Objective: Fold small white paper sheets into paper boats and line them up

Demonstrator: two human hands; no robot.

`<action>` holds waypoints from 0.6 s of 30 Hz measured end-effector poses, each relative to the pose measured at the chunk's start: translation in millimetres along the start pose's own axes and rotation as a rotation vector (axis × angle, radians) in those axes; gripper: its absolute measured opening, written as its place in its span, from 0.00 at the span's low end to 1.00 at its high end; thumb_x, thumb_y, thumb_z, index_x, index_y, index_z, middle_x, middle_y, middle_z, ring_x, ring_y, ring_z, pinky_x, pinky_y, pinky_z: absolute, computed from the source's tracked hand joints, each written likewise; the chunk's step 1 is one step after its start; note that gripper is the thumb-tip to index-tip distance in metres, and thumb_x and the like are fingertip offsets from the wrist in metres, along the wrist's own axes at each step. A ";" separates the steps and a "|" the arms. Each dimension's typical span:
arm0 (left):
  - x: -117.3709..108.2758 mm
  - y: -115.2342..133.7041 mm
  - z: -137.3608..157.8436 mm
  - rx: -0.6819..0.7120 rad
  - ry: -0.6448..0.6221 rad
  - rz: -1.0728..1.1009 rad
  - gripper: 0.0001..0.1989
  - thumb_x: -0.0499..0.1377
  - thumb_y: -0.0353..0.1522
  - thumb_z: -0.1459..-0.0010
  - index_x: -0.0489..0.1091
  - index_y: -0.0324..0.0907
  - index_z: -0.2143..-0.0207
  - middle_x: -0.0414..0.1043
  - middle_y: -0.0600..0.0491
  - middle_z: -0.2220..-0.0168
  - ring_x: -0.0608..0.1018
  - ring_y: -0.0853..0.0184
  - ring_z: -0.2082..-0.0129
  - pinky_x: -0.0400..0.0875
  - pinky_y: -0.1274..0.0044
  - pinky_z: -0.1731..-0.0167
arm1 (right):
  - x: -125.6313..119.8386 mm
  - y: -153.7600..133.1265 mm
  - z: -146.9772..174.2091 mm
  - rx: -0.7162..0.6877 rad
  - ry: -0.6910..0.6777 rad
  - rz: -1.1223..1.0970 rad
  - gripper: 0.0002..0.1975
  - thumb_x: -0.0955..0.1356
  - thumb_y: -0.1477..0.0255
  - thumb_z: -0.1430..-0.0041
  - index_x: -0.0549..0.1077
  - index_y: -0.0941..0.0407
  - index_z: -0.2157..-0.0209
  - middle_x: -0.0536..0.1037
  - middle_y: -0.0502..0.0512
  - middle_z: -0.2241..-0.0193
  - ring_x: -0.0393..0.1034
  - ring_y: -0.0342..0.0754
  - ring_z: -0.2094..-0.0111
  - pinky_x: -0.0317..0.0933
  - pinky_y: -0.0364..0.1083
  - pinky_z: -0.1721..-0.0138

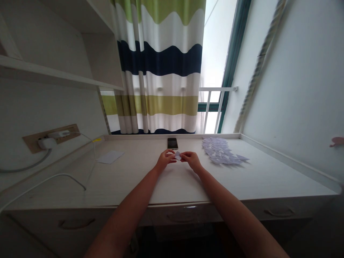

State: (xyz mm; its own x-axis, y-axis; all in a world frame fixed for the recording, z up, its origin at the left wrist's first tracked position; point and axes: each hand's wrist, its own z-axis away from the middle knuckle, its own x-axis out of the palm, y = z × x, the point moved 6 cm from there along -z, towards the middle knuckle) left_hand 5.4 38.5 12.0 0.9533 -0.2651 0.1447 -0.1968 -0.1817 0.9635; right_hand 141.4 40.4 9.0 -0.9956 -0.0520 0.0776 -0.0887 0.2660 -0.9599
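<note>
A small folded piece of white paper is held up between my two hands, above the middle of the desk. My left hand pinches its left edge, with the other fingers slightly apart. On the other side, my right hand grips the paper between thumb and fingers. Just beyond the hands a dark phone lies flat. To the right sits a spread pile of many folded white paper pieces. Some flat white paper sheets rest at the left.
The white desk has a raised rim along the back and sides. Chargers are plugged into a wall socket at left, and a white cable runs over the desk's left part. A striped curtain hangs behind; a shelf overhangs at upper left.
</note>
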 end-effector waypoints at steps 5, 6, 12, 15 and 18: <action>-0.1 -8.8 -3.5 -0.050 0.051 -0.020 0.18 0.65 0.36 0.64 0.64 0.36 0.70 0.72 0.51 0.77 0.75 0.68 0.75 0.71 0.71 0.67 | 1.3 0.2 -0.8 -0.037 -0.012 0.071 0.14 0.71 0.63 0.66 0.74 0.60 0.78 0.73 0.52 0.84 0.65 0.41 0.82 0.63 0.44 0.75; 0.2 -10.3 -4.3 -0.054 0.044 -0.019 0.19 0.66 0.35 0.64 0.65 0.36 0.70 0.72 0.50 0.77 0.76 0.67 0.75 0.71 0.71 0.66 | 1.5 -0.6 -0.3 -0.043 -0.016 0.094 0.13 0.71 0.64 0.65 0.74 0.60 0.78 0.74 0.52 0.83 0.66 0.42 0.81 0.63 0.44 0.77; -2.4 -11.5 -6.8 -0.040 0.029 -0.020 0.20 0.66 0.35 0.65 0.66 0.34 0.70 0.73 0.49 0.77 0.76 0.66 0.74 0.71 0.70 0.66 | 0.0 -6.5 2.0 -0.073 0.010 0.226 0.12 0.69 0.66 0.61 0.75 0.60 0.76 0.73 0.53 0.84 0.65 0.42 0.80 0.55 0.41 0.82; -3.3 -11.4 -7.6 -0.040 0.032 -0.027 0.20 0.66 0.36 0.66 0.67 0.34 0.70 0.73 0.49 0.77 0.76 0.66 0.75 0.71 0.70 0.68 | -0.3 -6.6 1.2 -0.072 0.016 0.227 0.11 0.69 0.66 0.62 0.75 0.60 0.77 0.73 0.52 0.84 0.64 0.42 0.81 0.55 0.41 0.81; -2.9 -10.9 -8.2 -0.032 0.027 -0.031 0.21 0.67 0.36 0.68 0.67 0.34 0.70 0.73 0.50 0.78 0.76 0.66 0.76 0.72 0.70 0.68 | 1.0 -6.0 0.6 -0.066 -0.001 0.189 0.11 0.69 0.66 0.63 0.75 0.60 0.78 0.73 0.52 0.85 0.63 0.41 0.82 0.56 0.42 0.79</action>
State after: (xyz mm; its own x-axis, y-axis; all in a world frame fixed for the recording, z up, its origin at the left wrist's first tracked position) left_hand 6.7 49.0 2.9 0.9648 -0.2336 0.1207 -0.1603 -0.1586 0.9743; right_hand 141.0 38.2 14.6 -0.9947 0.0036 -0.1026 0.0979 0.3341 -0.9374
